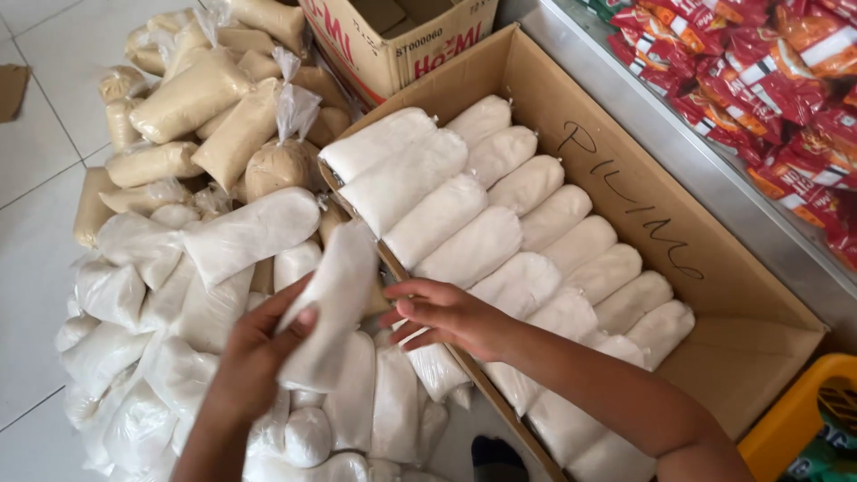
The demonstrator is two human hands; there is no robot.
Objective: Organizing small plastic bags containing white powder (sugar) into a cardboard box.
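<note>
My left hand (pixel 254 353) grips a long white bag of powder (pixel 330 299), held upright over a heap of similar white bags (pixel 170 357) on the floor. My right hand (pixel 442 314) hovers at the near wall of a large open cardboard box (pixel 741 357), its fingers apart and touching the held bag's side. Inside the box, white bags (pixel 500 223) lie packed in neat rows, filling most of it.
Brown-filled plastic bags (pixel 205 107) are piled at the top left on the white tiled floor (pixel 36 187). A second printed cardboard box (pixel 402 40) stands behind. Red snack packets (pixel 768 80) fill a shelf at the right. A yellow crate (pixel 803 419) sits at the bottom right.
</note>
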